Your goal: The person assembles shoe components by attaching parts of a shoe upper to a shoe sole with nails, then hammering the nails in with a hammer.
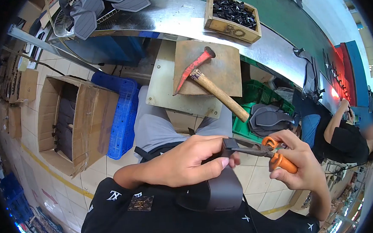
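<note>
Holding the dark curved piece before the chest, I keep its narrow end in my left hand; this grip is closed on it, with the thumb pressed near the end. The wide, smooth part hangs below the fingers, in front of the black shirt. In my right hand there are pliers with orange handles, and this grip is wrapped around the handles, which stand apart from each other. The tip of the pliers is at the narrow end of the piece, but whether it bites there I cannot tell. Beyond the hands, a hammer with red head and wooden handle lies on a brown board, and the board rests on a pale plate. The handle reaches out past the board's edge. Farther on, at the metal desk, stands a wooden box full of small black parts. To the left of the legs I see a blue crate and, beside it, an open carton with dark pieces inside. To the right, a green crate has dark pads, and another person in black is near the desk.
</note>
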A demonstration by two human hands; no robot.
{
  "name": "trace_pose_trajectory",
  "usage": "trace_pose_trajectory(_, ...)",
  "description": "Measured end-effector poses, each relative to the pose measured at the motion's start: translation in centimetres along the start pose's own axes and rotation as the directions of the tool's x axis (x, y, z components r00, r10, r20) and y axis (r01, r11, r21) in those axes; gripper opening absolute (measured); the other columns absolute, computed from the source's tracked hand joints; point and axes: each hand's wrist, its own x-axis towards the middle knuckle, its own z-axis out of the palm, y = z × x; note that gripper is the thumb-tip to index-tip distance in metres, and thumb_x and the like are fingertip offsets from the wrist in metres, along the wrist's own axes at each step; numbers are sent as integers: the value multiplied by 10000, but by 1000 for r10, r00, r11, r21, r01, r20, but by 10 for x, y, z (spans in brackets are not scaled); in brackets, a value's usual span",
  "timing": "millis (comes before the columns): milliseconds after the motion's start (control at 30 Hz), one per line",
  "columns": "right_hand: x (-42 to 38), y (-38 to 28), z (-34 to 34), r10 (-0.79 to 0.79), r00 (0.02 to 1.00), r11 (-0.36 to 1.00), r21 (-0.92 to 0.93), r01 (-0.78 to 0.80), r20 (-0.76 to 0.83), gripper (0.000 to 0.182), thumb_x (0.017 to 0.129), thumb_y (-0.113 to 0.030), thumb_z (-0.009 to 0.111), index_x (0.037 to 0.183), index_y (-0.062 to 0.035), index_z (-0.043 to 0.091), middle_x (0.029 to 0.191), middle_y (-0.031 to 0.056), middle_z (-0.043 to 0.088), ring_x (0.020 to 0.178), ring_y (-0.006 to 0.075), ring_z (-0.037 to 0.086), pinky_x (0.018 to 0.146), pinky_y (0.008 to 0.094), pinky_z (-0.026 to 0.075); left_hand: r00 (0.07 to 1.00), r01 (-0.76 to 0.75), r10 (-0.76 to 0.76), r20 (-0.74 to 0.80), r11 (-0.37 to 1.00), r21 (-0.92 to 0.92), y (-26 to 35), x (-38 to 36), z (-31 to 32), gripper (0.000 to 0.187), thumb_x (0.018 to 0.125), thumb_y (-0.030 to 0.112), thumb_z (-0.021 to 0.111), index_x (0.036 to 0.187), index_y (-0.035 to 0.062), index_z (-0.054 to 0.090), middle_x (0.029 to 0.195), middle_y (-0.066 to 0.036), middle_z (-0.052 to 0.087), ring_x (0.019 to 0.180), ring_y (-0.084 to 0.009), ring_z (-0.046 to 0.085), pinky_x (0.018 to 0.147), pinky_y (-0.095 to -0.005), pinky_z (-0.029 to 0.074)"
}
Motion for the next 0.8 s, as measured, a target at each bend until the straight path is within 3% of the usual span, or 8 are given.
trace_pose_trajectory(100,-1,-3,4,20,999,1000,7,-19,-28,360,816,-314,792,854,33,703,1096,240,597,979,369,606,838,400,503,995,74,-71,74,997,-35,-1,0,-7,263,981,187,497,1097,-24,602,1051,-131,685,980,-232,640,891,-334,480)
trace_pose_trajectory(300,3,-16,7,30,998,994,-103,-36,-63,327,819,-262,799,849,50,707,1021,235,596,910,355,608,788,389,517,967,251,-253,29,966,64,7,-3,-10,264,1001,196,468,1081,-17,603,1003,-112,675,944,-216,629,858,-329,472)
trace_pose_trajectory(633,5,-28,16,48,991,980,-186,-71,-126,316,813,-251,805,808,46,697,1041,252,595,915,366,602,808,395,506,967,254,-254,-10,966,54,6,-5,-15,240,997,163,483,1042,-27,622,979,-102,671,933,-197,624,855,-318,470)
trace_pose_trajectory(733,4,-14,-1,39,999,997,75,-36,-37,352,816,-298,797,806,37,687,1099,245,600,976,357,605,867,400,490,969,239,-236,74,970,-33,8,-10,-17,254,997,174,486,1033,-35,626,987,-113,684,957,-200,634,873,-324,472)
trace_pose_trajectory(800,3,5,-7,20,997,989,146,-9,-74,387,833,-343,769,812,32,675,1133,229,600,1018,344,599,896,401,475,968,242,-235,88,967,-76,12,-11,-18,262,1000,189,483,1029,-28,628,1000,-117,684,973,-203,630,888,-332,467)
